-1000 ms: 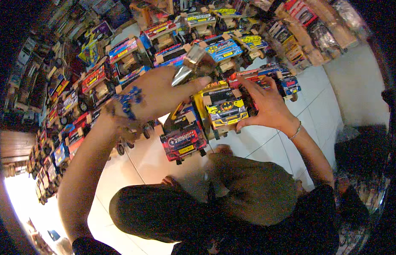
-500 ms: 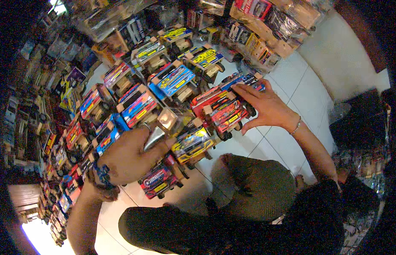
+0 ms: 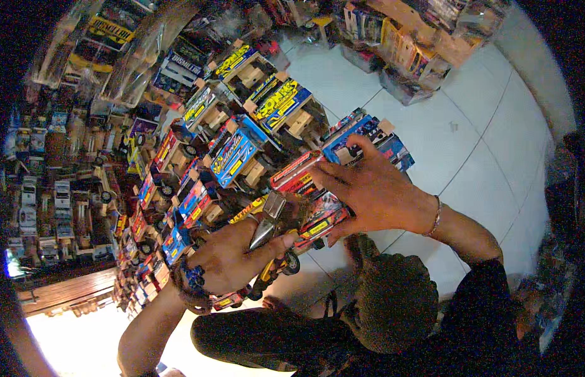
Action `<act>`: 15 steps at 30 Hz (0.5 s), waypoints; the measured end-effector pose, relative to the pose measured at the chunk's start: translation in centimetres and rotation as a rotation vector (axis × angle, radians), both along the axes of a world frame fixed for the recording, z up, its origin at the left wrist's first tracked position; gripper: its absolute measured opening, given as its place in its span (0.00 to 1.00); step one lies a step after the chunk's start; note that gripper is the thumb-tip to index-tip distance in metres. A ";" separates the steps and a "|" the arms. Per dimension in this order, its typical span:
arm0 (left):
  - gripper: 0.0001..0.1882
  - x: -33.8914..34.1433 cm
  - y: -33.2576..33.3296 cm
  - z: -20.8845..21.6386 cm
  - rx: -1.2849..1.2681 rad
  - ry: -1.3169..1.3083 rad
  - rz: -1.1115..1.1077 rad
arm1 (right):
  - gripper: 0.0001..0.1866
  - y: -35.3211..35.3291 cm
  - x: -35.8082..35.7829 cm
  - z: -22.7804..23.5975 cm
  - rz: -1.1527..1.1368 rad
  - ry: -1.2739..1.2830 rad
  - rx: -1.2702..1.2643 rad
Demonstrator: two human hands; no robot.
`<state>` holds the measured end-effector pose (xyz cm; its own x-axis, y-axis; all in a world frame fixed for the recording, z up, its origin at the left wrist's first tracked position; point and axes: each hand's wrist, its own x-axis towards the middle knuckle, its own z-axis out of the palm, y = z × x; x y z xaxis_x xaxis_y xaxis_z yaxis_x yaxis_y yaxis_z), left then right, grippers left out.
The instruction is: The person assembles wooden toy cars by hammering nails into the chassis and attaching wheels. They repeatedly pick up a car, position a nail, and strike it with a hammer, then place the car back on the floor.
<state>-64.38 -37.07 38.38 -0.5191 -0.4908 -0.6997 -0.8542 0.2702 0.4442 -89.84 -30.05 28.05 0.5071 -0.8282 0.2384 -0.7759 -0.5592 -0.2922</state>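
Note:
My right hand (image 3: 374, 195) is closed over a red wooden toy truck (image 3: 302, 176), its fingers along the top and the thumb low at the near side. My left hand (image 3: 233, 251) is closed around a tool with a silver tapered part (image 3: 262, 232) and a pale, squarish end; its exact kind is hard to make out. That end meets the red truck's left side, and my left thumb reaches to the truck's lower edge. Just beyond my right fingers stands a blue toy truck (image 3: 368, 144). A yellow toy truck (image 3: 267, 273) is partly hidden beneath my left hand.
Rows of colourful toy trucks (image 3: 239, 151) stand close together on the left and ahead. Wrapped toys and boxes (image 3: 399, 56) line the back of the white tiled floor (image 3: 468, 144). My dark-clothed leg (image 3: 261, 336) lies across the near side. A wooden bench-like surface (image 3: 72, 292) is at far left.
My view has shifted. The left hand with the silver tool has moved right and up to the red truck. My right hand has slid from the blue truck's side onto the red truck.

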 end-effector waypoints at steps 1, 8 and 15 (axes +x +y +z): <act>0.32 -0.5 -0.2 0.2 0.031 -0.063 0.004 | 0.57 -0.1 -0.1 -0.1 -0.003 0.001 0.022; 0.31 -3.5 -0.7 0.3 0.079 -0.216 0.003 | 0.52 -0.6 -0.5 -1.2 0.010 -0.114 -0.008; 0.30 -3.8 -0.4 -0.6 0.040 -0.116 0.042 | 0.52 -0.7 -0.8 -1.3 0.023 -0.145 0.048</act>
<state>-68.13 -37.45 37.82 -0.4134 -0.4811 -0.7731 -0.9105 0.2171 0.3518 -90.67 -30.78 26.73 0.4888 -0.8292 0.2709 -0.7110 -0.5586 -0.4271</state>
